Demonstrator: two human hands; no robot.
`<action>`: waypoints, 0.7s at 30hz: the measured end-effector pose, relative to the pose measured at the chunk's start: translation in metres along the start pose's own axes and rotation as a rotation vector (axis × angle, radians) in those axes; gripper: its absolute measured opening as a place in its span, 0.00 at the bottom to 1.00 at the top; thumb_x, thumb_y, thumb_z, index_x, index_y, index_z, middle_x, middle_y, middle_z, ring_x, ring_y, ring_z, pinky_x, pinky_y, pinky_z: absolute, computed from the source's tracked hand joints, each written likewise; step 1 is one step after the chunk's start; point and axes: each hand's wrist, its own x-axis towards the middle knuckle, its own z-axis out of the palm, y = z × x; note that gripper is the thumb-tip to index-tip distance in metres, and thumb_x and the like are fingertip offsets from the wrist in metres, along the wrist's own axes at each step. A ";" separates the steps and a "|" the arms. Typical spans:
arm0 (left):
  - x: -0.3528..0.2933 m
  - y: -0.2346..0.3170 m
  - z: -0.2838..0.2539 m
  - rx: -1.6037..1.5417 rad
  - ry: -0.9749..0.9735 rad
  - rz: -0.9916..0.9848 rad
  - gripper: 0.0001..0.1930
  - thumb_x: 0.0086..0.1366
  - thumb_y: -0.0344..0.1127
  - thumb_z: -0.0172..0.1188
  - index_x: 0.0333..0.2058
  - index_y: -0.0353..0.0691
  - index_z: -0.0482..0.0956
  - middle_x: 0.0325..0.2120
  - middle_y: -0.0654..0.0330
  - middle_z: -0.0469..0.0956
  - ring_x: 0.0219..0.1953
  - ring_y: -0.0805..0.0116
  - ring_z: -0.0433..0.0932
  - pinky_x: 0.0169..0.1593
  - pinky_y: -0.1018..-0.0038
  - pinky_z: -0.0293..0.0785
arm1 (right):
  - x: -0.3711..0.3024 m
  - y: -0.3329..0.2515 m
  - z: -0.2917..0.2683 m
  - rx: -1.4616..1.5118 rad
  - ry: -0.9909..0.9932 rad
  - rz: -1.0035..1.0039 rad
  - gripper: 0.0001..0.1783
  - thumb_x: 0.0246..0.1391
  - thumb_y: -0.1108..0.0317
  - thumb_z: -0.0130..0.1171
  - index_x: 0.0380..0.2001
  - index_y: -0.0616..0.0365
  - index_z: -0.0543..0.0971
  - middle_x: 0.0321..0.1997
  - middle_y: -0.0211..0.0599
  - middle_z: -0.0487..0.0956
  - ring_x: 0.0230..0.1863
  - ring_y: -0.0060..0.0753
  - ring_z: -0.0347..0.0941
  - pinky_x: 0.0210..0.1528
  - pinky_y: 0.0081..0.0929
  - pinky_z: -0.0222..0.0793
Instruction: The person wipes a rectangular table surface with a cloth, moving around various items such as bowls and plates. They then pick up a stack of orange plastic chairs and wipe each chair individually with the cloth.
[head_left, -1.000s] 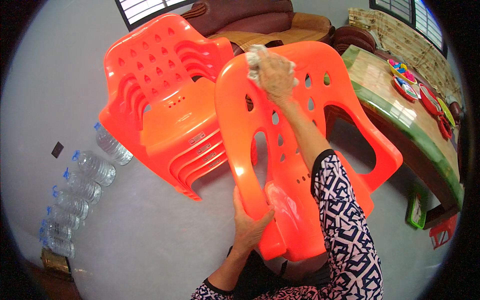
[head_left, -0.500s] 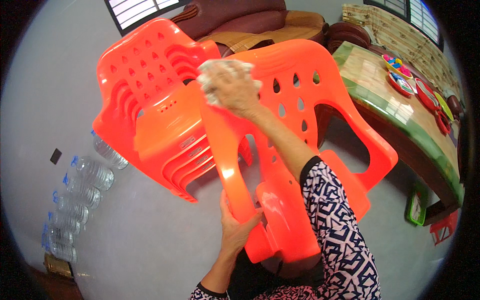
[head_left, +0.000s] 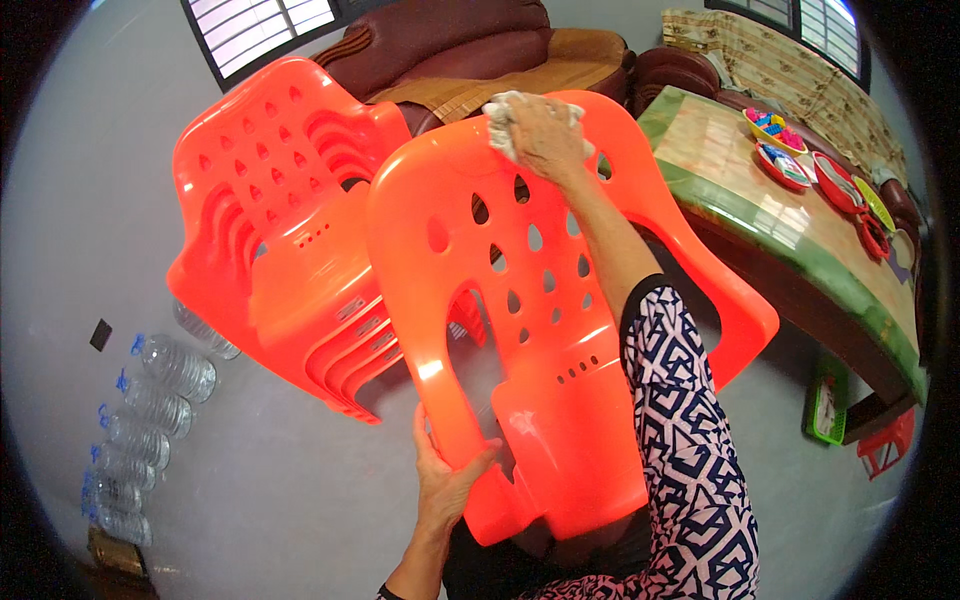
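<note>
I hold an orange plastic chair (head_left: 545, 330) tilted up in front of me, its pierced backrest toward the camera. My left hand (head_left: 447, 478) grips the chair's lower left edge, near the seat. My right hand (head_left: 540, 135) presses a crumpled white cloth (head_left: 502, 118) against the top of the backrest. My right forearm in a blue-and-white patterned sleeve (head_left: 690, 440) crosses the chair's right side.
A stack of several orange chairs (head_left: 290, 240) stands to the left on the grey floor. Several clear water bottles (head_left: 150, 400) lie at the far left. A green-edged table (head_left: 790, 220) with coloured dishes is on the right, brown sofas behind it.
My right hand with the cloth has slid along the top of the backrest, left and then back right. The chair has turned slightly. My left hand keeps its grip.
</note>
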 end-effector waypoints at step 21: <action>-0.004 -0.003 0.013 0.025 -0.011 -0.010 0.50 0.53 0.17 0.63 0.66 0.42 0.37 0.43 0.53 0.70 0.40 0.56 0.81 0.37 0.67 0.82 | -0.131 -0.090 0.066 0.129 0.320 0.099 0.31 0.58 0.63 0.49 0.65 0.57 0.61 0.70 0.43 0.58 0.66 0.48 0.57 0.62 0.49 0.56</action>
